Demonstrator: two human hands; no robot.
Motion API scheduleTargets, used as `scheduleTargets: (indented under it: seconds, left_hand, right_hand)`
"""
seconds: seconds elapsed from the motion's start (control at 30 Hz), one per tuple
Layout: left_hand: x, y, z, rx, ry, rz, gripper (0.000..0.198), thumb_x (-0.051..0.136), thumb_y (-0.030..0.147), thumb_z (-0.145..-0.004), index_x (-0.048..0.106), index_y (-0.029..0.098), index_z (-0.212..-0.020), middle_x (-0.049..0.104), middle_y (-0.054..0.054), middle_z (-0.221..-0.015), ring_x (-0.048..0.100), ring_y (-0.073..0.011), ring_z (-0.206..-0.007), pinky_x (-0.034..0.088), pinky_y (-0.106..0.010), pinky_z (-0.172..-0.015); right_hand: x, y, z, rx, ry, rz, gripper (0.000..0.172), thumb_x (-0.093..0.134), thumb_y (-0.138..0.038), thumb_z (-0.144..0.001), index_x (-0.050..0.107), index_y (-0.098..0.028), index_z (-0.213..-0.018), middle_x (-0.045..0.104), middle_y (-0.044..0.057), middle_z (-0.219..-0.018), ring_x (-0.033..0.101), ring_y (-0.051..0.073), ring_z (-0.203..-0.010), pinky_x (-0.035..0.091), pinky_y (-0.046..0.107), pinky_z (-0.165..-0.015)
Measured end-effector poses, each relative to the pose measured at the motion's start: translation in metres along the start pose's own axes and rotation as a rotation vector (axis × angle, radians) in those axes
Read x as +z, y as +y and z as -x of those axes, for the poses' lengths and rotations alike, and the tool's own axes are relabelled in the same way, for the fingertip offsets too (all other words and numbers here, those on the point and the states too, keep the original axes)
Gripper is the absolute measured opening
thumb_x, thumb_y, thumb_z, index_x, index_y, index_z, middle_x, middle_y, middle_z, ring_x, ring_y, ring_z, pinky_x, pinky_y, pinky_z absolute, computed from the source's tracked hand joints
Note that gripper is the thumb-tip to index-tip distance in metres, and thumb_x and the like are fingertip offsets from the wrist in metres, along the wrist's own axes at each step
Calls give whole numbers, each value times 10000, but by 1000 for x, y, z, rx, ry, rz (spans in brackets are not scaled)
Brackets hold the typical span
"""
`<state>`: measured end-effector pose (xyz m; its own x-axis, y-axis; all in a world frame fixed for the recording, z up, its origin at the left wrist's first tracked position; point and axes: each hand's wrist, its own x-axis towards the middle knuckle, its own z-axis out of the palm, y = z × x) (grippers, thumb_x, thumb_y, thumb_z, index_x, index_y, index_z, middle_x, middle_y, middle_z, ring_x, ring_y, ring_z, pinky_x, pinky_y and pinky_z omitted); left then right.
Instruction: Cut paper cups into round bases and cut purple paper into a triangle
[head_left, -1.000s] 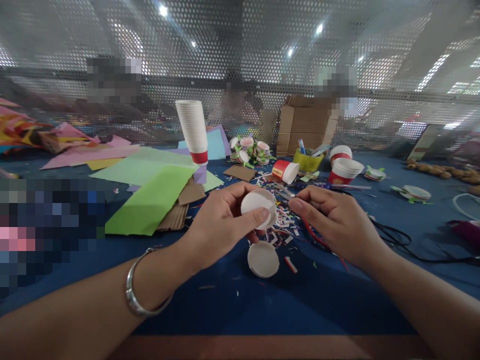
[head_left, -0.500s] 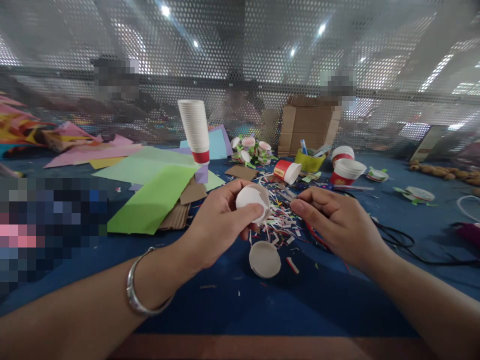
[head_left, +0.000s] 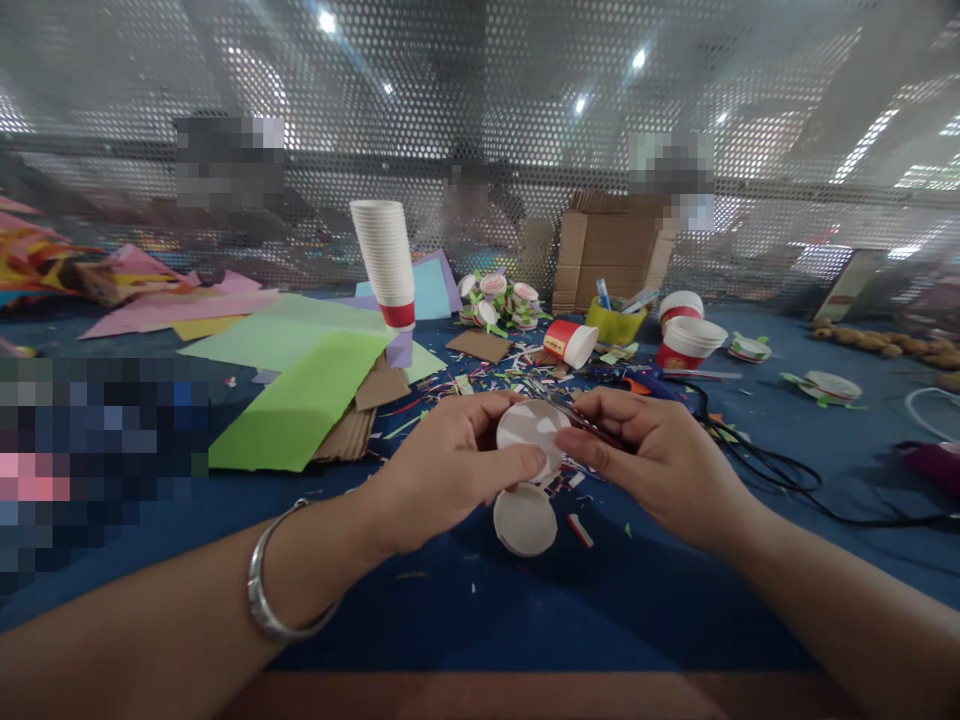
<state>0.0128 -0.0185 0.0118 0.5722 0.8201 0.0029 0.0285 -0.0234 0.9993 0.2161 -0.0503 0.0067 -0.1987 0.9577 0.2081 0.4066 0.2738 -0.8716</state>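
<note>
My left hand (head_left: 450, 470) is closed on a white paper cup base (head_left: 525, 428), a shallow round piece, with the thumb lying across its inside. In my right hand (head_left: 660, 460) is a pair of scissors (head_left: 581, 415); its metal blades reach the right rim of the cup base, and the handles are mostly hidden by the fingers. Both hands meet above the table. Just below them a second round cup base (head_left: 525, 522) lies on the blue tabletop. Paper scraps (head_left: 480, 385) are strewn behind and under the hands.
A tall stack of paper cups (head_left: 384, 260) stands behind green paper (head_left: 300, 410). A red cup (head_left: 570, 343) lies tipped near a yellow holder (head_left: 616, 322). A blue glue gun (head_left: 664, 382) with its cord sits behind my right hand. Small paper turtles (head_left: 750, 347) lie right.
My left hand has turned the cup base and moved it slightly right and down. My right hand has moved left, bringing the scissors to its rim.
</note>
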Motion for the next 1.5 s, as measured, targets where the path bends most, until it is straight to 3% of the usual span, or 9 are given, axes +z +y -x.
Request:
scheduleTargets:
  seconds: [0.17, 0.3, 0.43, 0.67, 0.87, 1.03, 1.23, 1.5]
  left_hand:
    - [-1, -1, 0, -24, -70, 137, 228, 788, 298, -815, 681, 176, -974, 648, 11, -777, 555, -83, -609, 418, -164, -481]
    - [-3, 0, 2, -4, -190, 234, 388, 854, 254, -770, 634, 216, -1088, 651, 6, -927, 628, -121, -820, 546, -211, -687]
    - [-7, -1, 1, 13, -232, 225, 550, 894, 210, -726, 564, 234, -1166, 648, 0, -1017, 633, -133, -922, 538, -256, -833]
    - [-8, 0, 0, 32, -195, 177, 516, 904, 242, -712, 572, 212, -1105, 669, -16, -1009, 649, -146, -892, 537, -261, -794]
    - [-6, 3, 2, 60, -166, 247, 506, 916, 183, -692, 558, 204, -1050, 677, 20, -905, 659, -100, -803, 542, -195, -718]
    - [-6, 2, 2, 117, -183, 268, 498, 907, 109, -675, 557, 207, -1015, 696, 31, -900, 679, -100, -789, 535, -181, -687]
    - [-4, 5, -1, 243, -80, 240, 448, 912, 113, -667, 544, 182, -914, 693, 42, -835, 645, -73, -729, 499, -162, -643]
    - [-10, -5, -5, 366, -18, 63, 546, 938, 134, -627, 562, 188, -1019, 675, 16, -921, 653, -108, -806, 534, -206, -713]
  right_hand:
    - [-1, -1, 1, -12, 14, 17, 319, 689, -480, -912, 633, -184, -808, 600, -10, -730, 491, 126, -653, 412, 243, -586]
    - [-3, -4, 1, -20, 27, 44, 378, 670, -539, -912, 608, -189, -783, 643, 8, -753, 524, 145, -676, 427, 262, -611]
    - [-5, -5, 0, -38, 39, 85, 375, 656, -535, -925, 630, -185, -791, 612, 1, -710, 499, 141, -653, 413, 259, -578]
    - [-5, -5, 2, -93, 70, 144, 343, 604, -483, -961, 626, -187, -791, 562, -3, -692, 458, 134, -636, 387, 255, -561]
    - [-4, -9, 3, -148, 145, 114, 316, 624, -413, -957, 593, -191, -735, 473, -37, -631, 369, 100, -555, 303, 237, -476]
    - [-3, -9, 6, -175, 141, 50, 368, 641, -474, -954, 596, -187, -728, 446, -53, -613, 344, 88, -533, 277, 240, -456]
    - [-5, -4, 6, -122, 167, -60, 332, 625, -482, -967, 595, -209, -779, 440, -71, -552, 330, 84, -458, 276, 256, -441]
    - [-8, -10, 1, -66, 104, 64, 324, 643, -479, -936, 634, -183, -806, 494, -44, -618, 388, 93, -537, 312, 234, -477]
